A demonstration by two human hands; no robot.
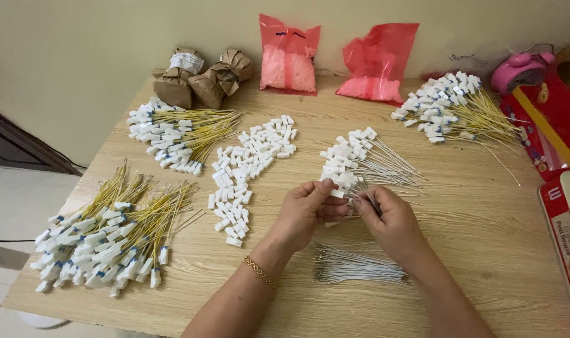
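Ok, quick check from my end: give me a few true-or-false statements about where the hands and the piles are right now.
1. Both hands meet over the wooden table, the left hand pinching a small white connector. True.
2. The right hand rests on the red bags. False: it is beside the left hand, holding thin white wires; the two red bags stand at the far edge.
3. Loose white connectors lie in a strip left of the hands. True.
4. The wires nearest the person are yellow. False: they are pale grey-white; yellow-wired bundles lie to the left.
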